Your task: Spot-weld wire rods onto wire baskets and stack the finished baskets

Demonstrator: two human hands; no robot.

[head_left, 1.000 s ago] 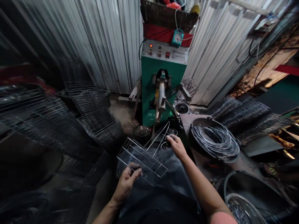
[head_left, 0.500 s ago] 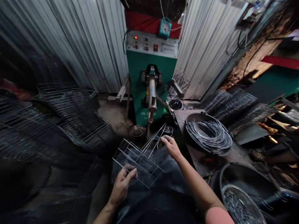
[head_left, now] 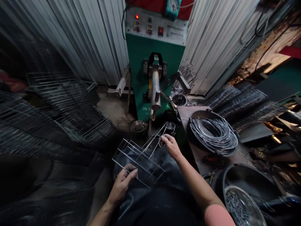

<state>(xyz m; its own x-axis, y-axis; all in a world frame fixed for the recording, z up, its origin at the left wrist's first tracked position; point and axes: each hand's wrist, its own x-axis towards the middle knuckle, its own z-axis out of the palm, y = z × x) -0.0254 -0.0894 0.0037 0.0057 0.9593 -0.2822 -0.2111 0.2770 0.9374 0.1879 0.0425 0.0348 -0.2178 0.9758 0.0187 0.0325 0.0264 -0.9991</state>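
Head view: left hand (head_left: 121,184) grips a welded wire frame (head_left: 138,163), lower centre; right hand (head_left: 170,146) apparently pinches its upper wires.

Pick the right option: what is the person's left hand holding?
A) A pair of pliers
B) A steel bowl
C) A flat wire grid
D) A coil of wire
C. The left hand closes on the edge of the flat wire grid, while the coil of wire lies apart in a dark round tub to the right.
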